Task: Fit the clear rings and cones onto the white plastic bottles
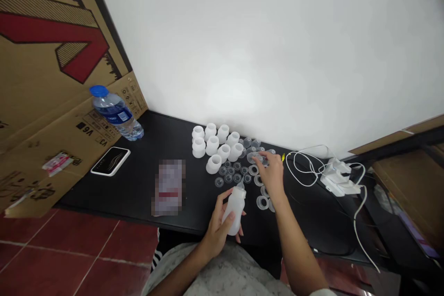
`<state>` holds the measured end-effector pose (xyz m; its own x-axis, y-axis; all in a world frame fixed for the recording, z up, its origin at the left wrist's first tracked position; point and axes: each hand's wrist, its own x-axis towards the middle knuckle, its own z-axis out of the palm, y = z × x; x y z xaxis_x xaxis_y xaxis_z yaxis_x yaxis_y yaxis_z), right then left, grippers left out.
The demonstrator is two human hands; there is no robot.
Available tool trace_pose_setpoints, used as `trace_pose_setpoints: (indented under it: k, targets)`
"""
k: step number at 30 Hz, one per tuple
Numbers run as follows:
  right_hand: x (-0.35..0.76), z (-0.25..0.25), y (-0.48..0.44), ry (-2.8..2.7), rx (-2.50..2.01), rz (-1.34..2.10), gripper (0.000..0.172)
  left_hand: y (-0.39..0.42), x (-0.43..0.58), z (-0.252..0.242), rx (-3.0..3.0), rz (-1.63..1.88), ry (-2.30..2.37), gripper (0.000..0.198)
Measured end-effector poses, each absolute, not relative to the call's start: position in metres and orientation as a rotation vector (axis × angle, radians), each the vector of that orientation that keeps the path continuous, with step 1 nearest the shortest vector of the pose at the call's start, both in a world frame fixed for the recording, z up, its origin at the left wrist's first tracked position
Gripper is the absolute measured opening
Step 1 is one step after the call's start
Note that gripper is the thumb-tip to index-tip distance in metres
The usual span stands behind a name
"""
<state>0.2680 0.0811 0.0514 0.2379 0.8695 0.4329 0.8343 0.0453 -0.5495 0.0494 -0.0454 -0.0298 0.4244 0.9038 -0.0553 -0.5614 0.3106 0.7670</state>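
My left hand is wrapped round a small white feeding bottle, held tilted over the table's front edge. A clear teat sticks up from its top. Farther right, my right hand reaches among the clear domed caps, thumb and fingers pinched on one clear cap. Several clear teats stand between the two hands. Flat translucent rings lie just under the right wrist. Several white open-necked bottles stand grouped behind the teats.
A phone and a blurred-out flat item lie on the black table. A water bottle leans against the cardboard box at left. White chargers and cables are at right, and a white wall rises behind.
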Motion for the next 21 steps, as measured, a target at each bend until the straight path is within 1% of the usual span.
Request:
trace_pose_setpoints:
  k: [3,6,8,11,15,21]
  targets:
    - [0.272,0.067,0.054,-1.265,-1.566,0.418,0.038,-0.045,0.049,-0.032,0.767,1.016,0.555,0.064]
    - [0.265,0.069,0.021,-1.046,-1.42,0.824,0.037,-0.045,0.048,-0.034,0.818,0.983,0.584,0.06]
    - [0.257,0.064,0.001,-0.987,-1.368,0.979,0.034,-0.043,0.046,-0.033,0.858,0.952,0.6,0.06]
    - [0.249,0.054,-0.022,-0.974,-1.336,1.062,0.031,-0.041,0.043,-0.029,0.928,0.905,0.612,0.061]
    - [0.253,0.048,-0.039,-0.968,-1.316,1.096,0.031,-0.039,0.042,-0.024,0.987,0.877,0.657,0.064]
    - [0.262,0.048,-0.051,-0.972,-1.142,1.272,0.038,-0.043,0.041,-0.027,1.135,0.83,0.77,0.053]
